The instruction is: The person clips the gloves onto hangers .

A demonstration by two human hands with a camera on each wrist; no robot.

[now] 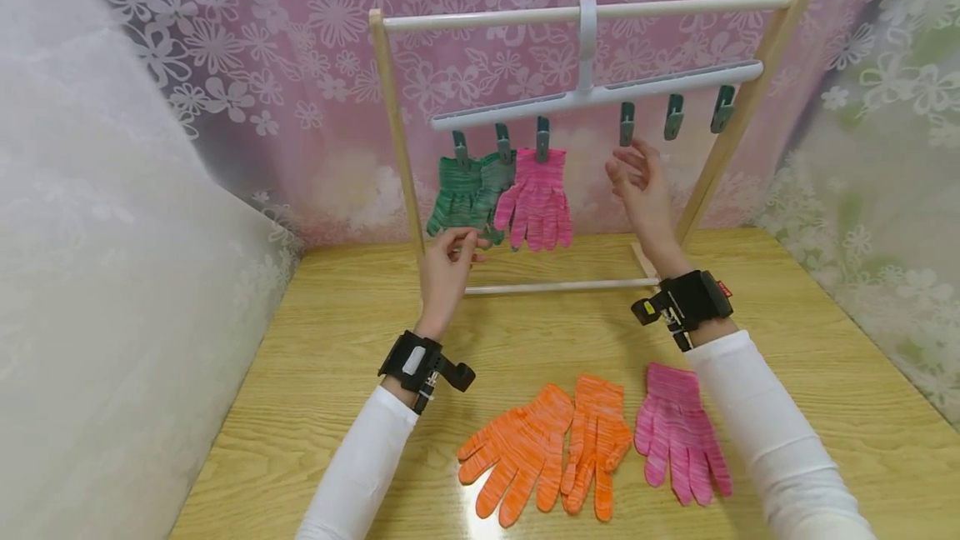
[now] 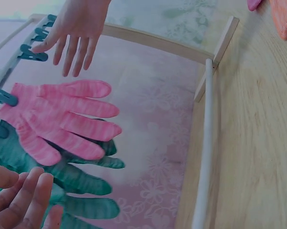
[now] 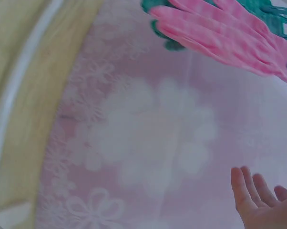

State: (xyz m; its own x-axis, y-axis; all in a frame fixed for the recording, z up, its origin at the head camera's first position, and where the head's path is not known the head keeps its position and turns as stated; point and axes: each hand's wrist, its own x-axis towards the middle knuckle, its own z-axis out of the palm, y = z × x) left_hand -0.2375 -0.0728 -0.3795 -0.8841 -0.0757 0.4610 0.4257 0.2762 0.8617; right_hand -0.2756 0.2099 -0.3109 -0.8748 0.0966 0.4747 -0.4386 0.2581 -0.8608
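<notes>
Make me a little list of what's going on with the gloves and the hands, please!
Hanging gloves: two green gloves and one pink glove, clipped to the white hanger
Free clips: three teal clips, holding nothing
Gloves on table: two orange gloves and a second pink glove lying flat on the wooden table
Left hand: raised just below the green gloves, holding nothing
Right hand: fingers relaxed, near the free clips, holding nothing
</notes>
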